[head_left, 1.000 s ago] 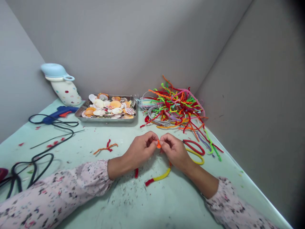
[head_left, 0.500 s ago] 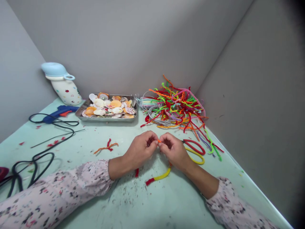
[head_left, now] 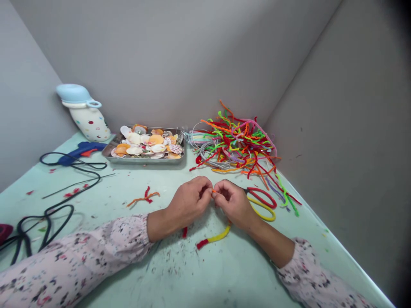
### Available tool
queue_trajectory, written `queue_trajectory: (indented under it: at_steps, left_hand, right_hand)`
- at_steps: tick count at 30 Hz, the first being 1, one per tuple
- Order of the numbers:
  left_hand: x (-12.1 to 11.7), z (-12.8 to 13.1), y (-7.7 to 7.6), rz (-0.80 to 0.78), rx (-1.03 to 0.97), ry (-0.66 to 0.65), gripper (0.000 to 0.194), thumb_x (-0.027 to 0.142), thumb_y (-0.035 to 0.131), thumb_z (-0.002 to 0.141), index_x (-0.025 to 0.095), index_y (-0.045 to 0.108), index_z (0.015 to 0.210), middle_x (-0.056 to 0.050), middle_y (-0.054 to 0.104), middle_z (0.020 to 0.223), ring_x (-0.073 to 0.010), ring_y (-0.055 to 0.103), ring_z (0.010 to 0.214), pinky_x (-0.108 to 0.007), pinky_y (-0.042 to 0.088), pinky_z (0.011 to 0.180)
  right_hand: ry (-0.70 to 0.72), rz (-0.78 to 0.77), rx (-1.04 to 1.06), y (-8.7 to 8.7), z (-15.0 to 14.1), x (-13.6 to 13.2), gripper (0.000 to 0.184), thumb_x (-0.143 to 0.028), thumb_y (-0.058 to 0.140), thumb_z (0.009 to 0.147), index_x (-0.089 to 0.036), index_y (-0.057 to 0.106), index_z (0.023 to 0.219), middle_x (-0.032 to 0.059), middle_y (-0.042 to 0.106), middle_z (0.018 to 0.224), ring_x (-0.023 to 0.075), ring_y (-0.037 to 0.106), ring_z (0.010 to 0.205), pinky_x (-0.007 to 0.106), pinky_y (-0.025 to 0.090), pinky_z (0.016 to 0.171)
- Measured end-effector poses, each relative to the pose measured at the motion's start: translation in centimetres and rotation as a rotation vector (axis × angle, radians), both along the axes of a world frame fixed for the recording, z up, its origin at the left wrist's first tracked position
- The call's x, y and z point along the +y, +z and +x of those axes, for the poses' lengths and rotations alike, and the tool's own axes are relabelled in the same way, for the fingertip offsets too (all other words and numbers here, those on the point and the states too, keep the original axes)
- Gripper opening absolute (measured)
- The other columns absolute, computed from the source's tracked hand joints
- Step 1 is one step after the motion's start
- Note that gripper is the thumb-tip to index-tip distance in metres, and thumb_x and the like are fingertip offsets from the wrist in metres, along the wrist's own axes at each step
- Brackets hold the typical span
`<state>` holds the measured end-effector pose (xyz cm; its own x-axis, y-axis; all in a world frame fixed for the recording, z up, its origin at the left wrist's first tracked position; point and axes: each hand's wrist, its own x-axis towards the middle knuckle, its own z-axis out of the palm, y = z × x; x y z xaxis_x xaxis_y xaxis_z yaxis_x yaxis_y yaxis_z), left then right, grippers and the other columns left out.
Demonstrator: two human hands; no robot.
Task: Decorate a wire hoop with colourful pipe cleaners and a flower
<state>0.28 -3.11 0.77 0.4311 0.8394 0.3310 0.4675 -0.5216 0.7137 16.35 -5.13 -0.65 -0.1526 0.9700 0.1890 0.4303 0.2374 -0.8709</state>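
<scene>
Fingertip to fingertip above the table, my left hand [head_left: 191, 200] and my right hand [head_left: 235, 204] pinch a small piece of orange pipe cleaner [head_left: 213, 193]. Most of that piece is hidden by the fingers. Below my right hand lies a yellow pipe cleaner with a red tip [head_left: 218, 237]; its upper end runs under the hand. A short red piece [head_left: 185, 232] shows beneath my left wrist. Left of my left hand rests a twisted orange and red pipe cleaner [head_left: 146, 197]. Scissors with red and yellow handles [head_left: 263, 196] lie just beyond my right hand.
A metal tray [head_left: 144, 161] of seashells stands at the back, beside a white bottle with a blue lid [head_left: 86, 115]. A tangled heap of coloured pipe cleaners [head_left: 240, 143] fills the back right. A blue glue gun [head_left: 77, 153] and black cord [head_left: 48, 214] lie left.
Both hands stay almost in place, still pinching the orange piece. Their fingertips have shifted very slightly; nothing else on the table has moved.
</scene>
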Motion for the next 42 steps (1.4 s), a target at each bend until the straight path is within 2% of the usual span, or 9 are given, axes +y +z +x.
queue_trajectory:
  at_steps: [7, 12, 17, 20, 29, 36, 42]
  left_hand:
    - [-0.10, -0.05, 0.19, 0.051, 0.062, -0.004, 0.012, 0.017, 0.041, 0.084, 0.018, 0.053, 0.081, -0.001, 0.057, 0.079, -0.0136, 0.050, 0.072, -0.025, 0.035, 0.064]
    - [-0.11, 0.04, 0.28, 0.031, 0.082, 0.016, 0.014, 0.020, 0.039, 0.085, 0.019, 0.052, 0.081, -0.001, 0.056, 0.077, -0.0140, 0.049, 0.070, -0.025, 0.035, 0.062]
    - [-0.17, 0.08, 0.15, 0.003, 0.094, 0.007, 0.014, 0.021, 0.039, 0.084, 0.019, 0.052, 0.080, 0.000, 0.055, 0.076, -0.0141, 0.049, 0.069, -0.025, 0.034, 0.062]
    - [-0.18, 0.10, 0.12, -0.028, 0.077, 0.006, 0.014, 0.022, 0.039, 0.084, 0.019, 0.052, 0.079, 0.001, 0.054, 0.073, -0.0135, 0.047, 0.068, -0.025, 0.034, 0.062]
    - [-0.16, 0.16, 0.33, -0.250, -0.082, -0.018, 0.016, 0.024, 0.039, 0.084, 0.019, 0.052, 0.076, 0.004, 0.049, 0.065, -0.0122, 0.045, 0.063, -0.023, 0.032, 0.057]
    - [-0.15, 0.14, 0.35, -0.231, -0.098, -0.043, 0.011, 0.024, 0.042, 0.083, 0.019, 0.051, 0.078, 0.004, 0.049, 0.065, -0.0115, 0.043, 0.061, -0.023, 0.032, 0.056]
    - [0.01, 0.03, 0.11, -0.250, -0.118, -0.095, 0.007, 0.023, 0.046, 0.080, 0.018, 0.051, 0.079, 0.005, 0.048, 0.064, -0.0097, 0.041, 0.058, -0.021, 0.030, 0.052]
  right_hand:
    - [-0.046, 0.017, -0.034, 0.14, -0.04, 0.11, 0.004, -0.023, 0.054, 0.080, -0.019, 0.055, 0.079, -0.0035, 0.050, 0.065, 0.0102, 0.045, 0.058, 0.021, 0.037, 0.053]
    - [-0.026, -0.036, 0.023, 0.06, -0.06, 0.06, 0.011, -0.029, 0.053, 0.081, -0.019, 0.056, 0.082, -0.0032, 0.050, 0.065, 0.0109, 0.045, 0.058, 0.021, 0.037, 0.053]
    - [-0.010, -0.083, 0.045, 0.09, -0.10, 0.07, 0.008, -0.026, 0.053, 0.078, -0.018, 0.056, 0.078, -0.0033, 0.050, 0.064, 0.0107, 0.044, 0.057, 0.021, 0.036, 0.052]
    - [0.001, -0.110, 0.051, 0.26, -0.13, 0.08, 0.007, -0.023, 0.053, 0.076, -0.018, 0.056, 0.078, -0.0037, 0.050, 0.063, 0.0105, 0.044, 0.057, 0.021, 0.036, 0.052]
    - [0.022, -0.160, 0.106, 0.49, -0.07, 0.13, 0.004, -0.019, 0.051, 0.072, -0.018, 0.054, 0.075, -0.0057, 0.047, 0.059, 0.0090, 0.041, 0.052, 0.020, 0.033, 0.049]
    - [0.025, -0.219, 0.201, 0.78, -0.03, 0.17, 0.005, -0.024, 0.052, 0.076, -0.019, 0.052, 0.075, -0.0067, 0.045, 0.055, 0.0090, 0.040, 0.049, 0.020, 0.032, 0.047]
    - [0.034, -0.207, 0.187, 0.64, 0.12, 0.17, 0.004, -0.023, 0.052, 0.075, -0.019, 0.052, 0.075, -0.0068, 0.044, 0.055, 0.0090, 0.039, 0.049, 0.021, 0.031, 0.047]
